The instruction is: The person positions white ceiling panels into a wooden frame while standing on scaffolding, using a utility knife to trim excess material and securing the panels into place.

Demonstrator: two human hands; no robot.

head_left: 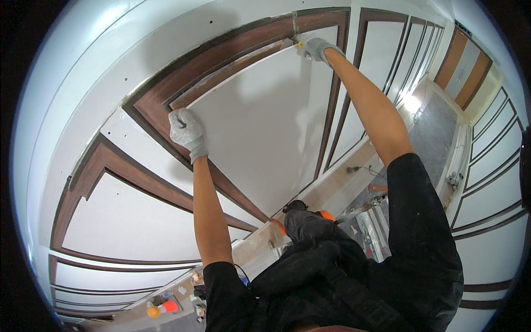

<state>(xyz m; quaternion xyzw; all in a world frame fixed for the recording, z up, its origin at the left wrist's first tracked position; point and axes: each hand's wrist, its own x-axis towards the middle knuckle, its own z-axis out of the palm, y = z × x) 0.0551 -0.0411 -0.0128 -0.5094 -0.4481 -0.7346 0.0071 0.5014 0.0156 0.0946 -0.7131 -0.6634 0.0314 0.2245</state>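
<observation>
white plain-faced panel [249, 122] between grey-gloved hands [188, 131] [317, 50], brown frame [160, 83] around

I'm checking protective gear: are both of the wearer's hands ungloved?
No, the left hand and the right hand are both covered by light grey gloves.
</observation>
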